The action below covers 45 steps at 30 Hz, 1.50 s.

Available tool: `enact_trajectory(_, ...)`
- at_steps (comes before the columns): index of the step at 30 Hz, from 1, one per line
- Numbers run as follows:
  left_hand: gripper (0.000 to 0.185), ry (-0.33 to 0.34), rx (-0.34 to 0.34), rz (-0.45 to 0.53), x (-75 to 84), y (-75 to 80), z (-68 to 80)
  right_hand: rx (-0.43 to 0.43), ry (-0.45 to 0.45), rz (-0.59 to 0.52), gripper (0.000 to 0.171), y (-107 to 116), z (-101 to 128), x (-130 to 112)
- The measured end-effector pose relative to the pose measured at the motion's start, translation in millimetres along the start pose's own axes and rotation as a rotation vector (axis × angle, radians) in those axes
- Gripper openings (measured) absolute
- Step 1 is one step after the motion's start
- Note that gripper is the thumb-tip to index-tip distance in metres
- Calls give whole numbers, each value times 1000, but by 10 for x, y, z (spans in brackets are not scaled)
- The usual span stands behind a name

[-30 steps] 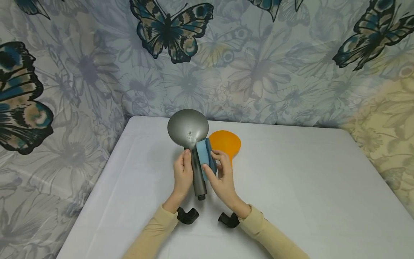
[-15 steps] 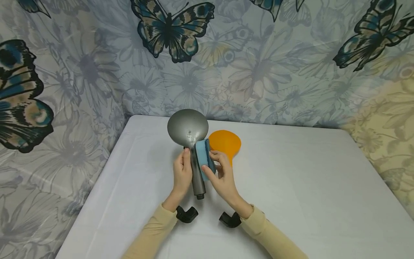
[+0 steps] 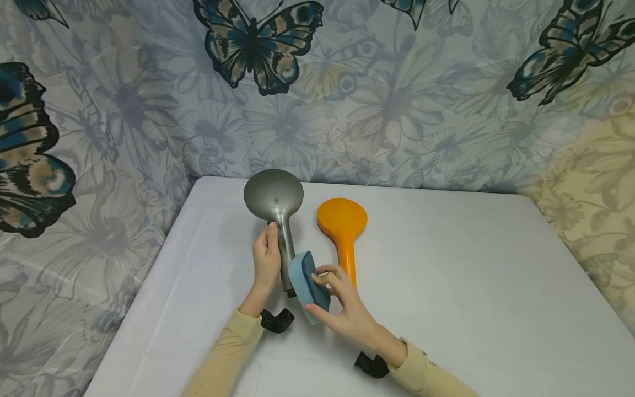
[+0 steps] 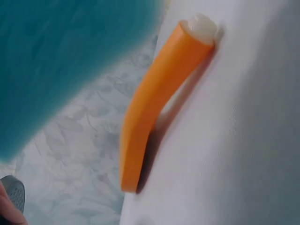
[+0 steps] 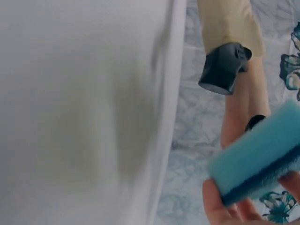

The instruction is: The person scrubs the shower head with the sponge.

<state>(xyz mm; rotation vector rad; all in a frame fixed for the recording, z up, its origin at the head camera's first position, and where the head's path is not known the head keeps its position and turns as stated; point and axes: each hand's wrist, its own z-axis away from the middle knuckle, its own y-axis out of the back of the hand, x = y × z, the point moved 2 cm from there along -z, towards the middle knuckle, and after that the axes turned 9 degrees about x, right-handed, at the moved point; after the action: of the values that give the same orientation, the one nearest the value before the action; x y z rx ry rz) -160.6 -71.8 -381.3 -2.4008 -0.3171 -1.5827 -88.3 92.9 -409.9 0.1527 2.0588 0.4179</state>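
Note:
My left hand point(image 3: 266, 259) grips a grey hand shower head point(image 3: 274, 193) near its neck, holding it over the table with its handle pointing toward me. A light and dark blue sponge point(image 3: 303, 285) is pinched between the thumb and fingers of my right hand point(image 3: 349, 311), beside the lower end of the grey handle. Whether the sponge touches the handle I cannot tell. In the left wrist view, the sponge point(image 4: 61, 56) is a blurred teal mass, and a perforated edge of the grey shower head point(image 4: 15, 193) shows. The right wrist view shows the sponge point(image 5: 258, 152) at the lower right.
An orange shower head point(image 3: 342, 220) lies on the white-covered table point(image 3: 471, 286), right of the grey one; its whitish handle end point(image 4: 202, 29) shows in the left wrist view. Black wrist cameras point(image 3: 278, 321) sit on both wrists. A butterfly-patterned wall covering point(image 3: 347, 110) stands behind.
My right hand has drawn the sponge down toward me, from the upper handle to its lower end. The grey shower head has shifted slightly left; more of the orange handle shows.

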Motion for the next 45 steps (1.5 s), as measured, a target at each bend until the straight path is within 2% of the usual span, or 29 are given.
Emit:
enact_trajectory(2, 41, 11, -14, -5, -45, 8, -13, -44, -13, -2, 36, 42, 93, 49)
enact_trajectory(8, 42, 102, -78, -3, -442, -3, -46, -144, 3, 32, 41, 256, 281, 67)
enact_trajectory(11, 41, 155, -105, -34, -596, -12, -56, -134, -12, 45, 44, 405, 299, 88)
enact_trajectory(14, 41, 203, -136, -73, -684, -12, -67, -63, -63, 109, 47, 588, 258, 144)
enact_trajectory(19, 40, 244, -182, -127, -596, -13, -64, 69, -146, 347, 47, 888, 141, 275)
enact_trajectory(21, 41, 253, -188, -139, -625, -17, -73, 101, -190, 445, 50, 975, 113, 333)
enact_trajectory(26, 44, 287, -172, -183, -915, -28, -115, 117, -308, 643, 62, 1076, 93, 510)
enact_trajectory(30, 47, 310, -158, -234, -999, -32, -132, 101, -301, 784, 68, 1073, 84, 647)
enact_trajectory(35, 48, 303, -159, -285, -1017, -17, -146, 110, -287, 858, 68, 1040, 62, 719)
enact_trajectory(45, 48, 177, -178, -461, -940, 21, -183, 85, -324, 979, 77, 935, 20, 692)
